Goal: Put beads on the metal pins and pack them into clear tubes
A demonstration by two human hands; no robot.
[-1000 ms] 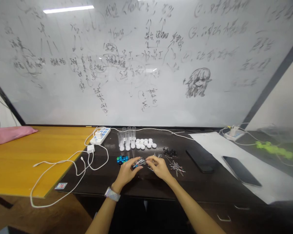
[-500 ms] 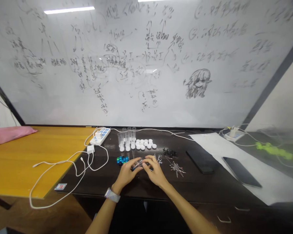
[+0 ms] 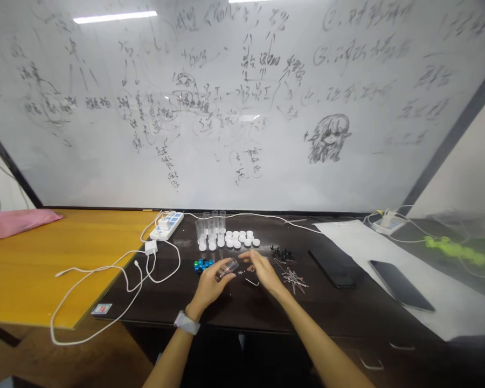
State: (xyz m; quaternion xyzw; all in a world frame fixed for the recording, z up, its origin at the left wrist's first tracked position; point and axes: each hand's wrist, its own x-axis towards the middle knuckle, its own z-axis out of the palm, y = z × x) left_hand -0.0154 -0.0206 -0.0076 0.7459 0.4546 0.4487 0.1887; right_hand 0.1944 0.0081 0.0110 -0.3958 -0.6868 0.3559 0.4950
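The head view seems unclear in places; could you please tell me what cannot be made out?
Head view: one end of the tube; the left hand covers it.
Head view: whether the right hand holds anything; too small to tell.
Head view: the green thing; blurred, cut off by the right edge.

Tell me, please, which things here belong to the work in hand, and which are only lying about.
Likely the work:
- clear tube in the left hand
- standing tubes
- white caps
- blue balls
- black pieces
- metal pieces

Likely just lying about:
- phones
- white paper
- power strips
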